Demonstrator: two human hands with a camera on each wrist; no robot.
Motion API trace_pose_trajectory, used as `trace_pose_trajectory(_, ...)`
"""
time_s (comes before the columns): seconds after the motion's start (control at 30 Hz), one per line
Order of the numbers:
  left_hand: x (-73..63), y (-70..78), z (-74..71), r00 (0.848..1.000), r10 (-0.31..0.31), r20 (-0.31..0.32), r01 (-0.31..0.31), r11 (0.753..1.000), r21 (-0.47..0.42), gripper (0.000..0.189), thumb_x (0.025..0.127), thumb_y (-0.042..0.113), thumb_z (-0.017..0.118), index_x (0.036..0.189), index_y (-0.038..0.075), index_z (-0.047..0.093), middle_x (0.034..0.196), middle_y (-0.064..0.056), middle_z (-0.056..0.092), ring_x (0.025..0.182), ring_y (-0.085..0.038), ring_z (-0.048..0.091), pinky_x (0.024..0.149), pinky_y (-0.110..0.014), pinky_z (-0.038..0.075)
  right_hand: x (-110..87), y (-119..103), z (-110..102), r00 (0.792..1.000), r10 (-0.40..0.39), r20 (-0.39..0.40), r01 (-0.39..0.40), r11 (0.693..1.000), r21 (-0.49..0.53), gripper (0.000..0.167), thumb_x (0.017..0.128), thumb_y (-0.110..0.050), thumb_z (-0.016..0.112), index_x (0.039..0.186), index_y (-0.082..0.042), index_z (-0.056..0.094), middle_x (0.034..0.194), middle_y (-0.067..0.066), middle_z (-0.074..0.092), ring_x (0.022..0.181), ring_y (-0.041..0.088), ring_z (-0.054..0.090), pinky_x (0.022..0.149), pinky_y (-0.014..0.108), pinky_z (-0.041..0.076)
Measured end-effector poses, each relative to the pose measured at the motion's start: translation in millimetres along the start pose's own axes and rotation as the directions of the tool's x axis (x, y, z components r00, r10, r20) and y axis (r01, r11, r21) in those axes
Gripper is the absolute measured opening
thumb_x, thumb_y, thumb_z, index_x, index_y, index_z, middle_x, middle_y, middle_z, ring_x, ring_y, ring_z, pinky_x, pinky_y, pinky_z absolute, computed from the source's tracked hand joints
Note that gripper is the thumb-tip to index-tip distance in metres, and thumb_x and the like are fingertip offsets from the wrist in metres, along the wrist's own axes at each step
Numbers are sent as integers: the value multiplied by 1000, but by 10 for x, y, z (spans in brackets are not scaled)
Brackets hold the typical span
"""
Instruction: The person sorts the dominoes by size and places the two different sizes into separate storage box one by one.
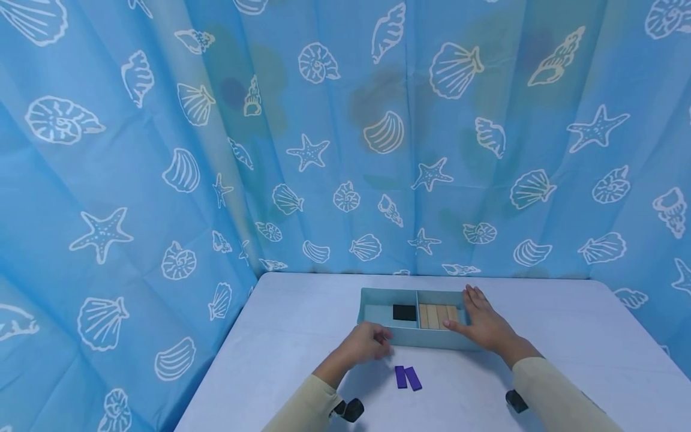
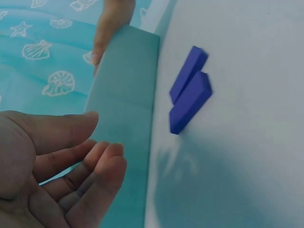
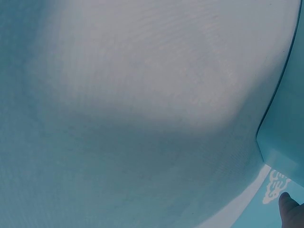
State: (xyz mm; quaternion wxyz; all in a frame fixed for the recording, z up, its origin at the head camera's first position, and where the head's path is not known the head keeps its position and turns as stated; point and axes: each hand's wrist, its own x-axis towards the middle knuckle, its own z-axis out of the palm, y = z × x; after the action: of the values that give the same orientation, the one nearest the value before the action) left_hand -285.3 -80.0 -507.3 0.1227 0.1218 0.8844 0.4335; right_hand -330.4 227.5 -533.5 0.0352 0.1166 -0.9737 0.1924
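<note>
A grey-blue two-part box (image 1: 432, 339) lies on the table. My right hand (image 1: 488, 324) holds its right end, thumb over the front rim and fingers along the end; only a fingertip (image 3: 290, 209) shows in the right wrist view. My left hand (image 1: 367, 343) is by the box's front left, fingers loosely bent with nothing between them, as the left wrist view confirms. Two purple blocks (image 1: 407, 378) lie close together in front of the box. Pale wooden blocks (image 1: 434, 316) lie side by side in the right compartment. A black piece (image 1: 404, 312) sits in the left one, against the divider.
A white cloth (image 1: 302, 312) covers the table. Blue curtains (image 1: 345, 156) with white shell prints hang behind it and at both sides. A divider (image 1: 418, 309) splits the box. Dark wrist devices (image 1: 353, 410) show at both sleeves.
</note>
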Motion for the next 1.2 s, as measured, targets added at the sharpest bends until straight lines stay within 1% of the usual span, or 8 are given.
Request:
trace_pose_trajectory(0.17, -40, -18, 76, 999, -13, 34, 14, 1000, -20, 24, 82, 10, 78, 105, 7, 71, 75, 3, 63, 66, -14, 61, 59, -29, 52, 7, 5, 16, 1000, 3, -1, -3, 1000, 11, 108, 87, -67, 54, 149, 13, 14, 156, 31, 9, 143, 46, 4, 109, 64, 12)
trace_pose_trajectory(0.33, -60, -47, 162, 997, -53, 59, 54, 998, -30, 22, 82, 10, 78, 103, 8, 72, 74, 2, 63, 64, -15, 62, 58, -29, 53, 1, 16, 27, 1000, 3, 10, -4, 1000, 17, 109, 87, -67, 54, 149, 12, 14, 156, 31, 8, 143, 46, 2, 109, 65, 12)
trace_pose_trajectory(0.47, -61, -47, 191, 995, -79, 68, 80, 997, -15, 23, 82, 12, 79, 104, 10, 72, 75, 2, 63, 64, -15, 62, 58, -29, 53, 7, 25, 28, 1000, 2, 5, -2, 1000, 15, 108, 87, -67, 54, 149, 12, 14, 156, 30, 8, 143, 46, 3, 109, 65, 12)
trace_pose_trajectory(0.6, -54, -50, 216, 994, -82, 70, 80, 997, 20, 25, 80, 14, 80, 103, 10, 73, 74, 2, 62, 64, -15, 61, 58, -29, 51, 16, 31, 29, 1000, 3, -2, -3, 1000, 10, 109, 87, -68, 53, 149, 12, 14, 156, 30, 8, 143, 46, 4, 110, 64, 13)
trace_pose_trajectory(0.73, -60, -68, 263, 993, -99, 59, 95, 993, 71, 27, 78, 18, 82, 103, 12, 73, 73, 3, 61, 64, -13, 60, 58, -29, 48, 19, 30, 30, 1000, 8, 2, -8, 1000, 10, 109, 87, -68, 53, 150, 12, 14, 157, 30, 8, 143, 45, 4, 110, 63, 12)
trace_pose_trajectory(0.83, -79, -73, 288, 993, -110, 53, 105, 990, 90, 29, 76, 20, 84, 102, 13, 73, 73, 4, 60, 63, -14, 59, 58, -30, 48, 25, 16, 32, 1000, 3, 3, -4, 1000, 12, 109, 87, -67, 54, 149, 12, 14, 156, 30, 8, 143, 46, 4, 109, 64, 12)
trace_pose_trajectory(0.97, -100, -72, 308, 993, -108, 46, 102, 988, 114, 31, 74, 20, 86, 102, 12, 73, 74, 4, 60, 63, -13, 58, 58, -30, 48, 38, -3, 27, 1000, 0, 3, -1, 1000, 14, 109, 87, -68, 53, 150, 11, 13, 156, 30, 8, 143, 46, 4, 109, 65, 12)
trace_pose_trajectory(1.2, -113, -116, 389, 994, -107, 38, 98, 979, 179, 35, 71, 21, 88, 101, 14, 73, 74, 6, 58, 64, -11, 55, 57, -28, 45, 35, 27, 13, 1000, -9, -3, 9, 1000, 16, 109, 87, -67, 54, 149, 13, 14, 156, 32, 8, 143, 47, 3, 109, 65, 12)
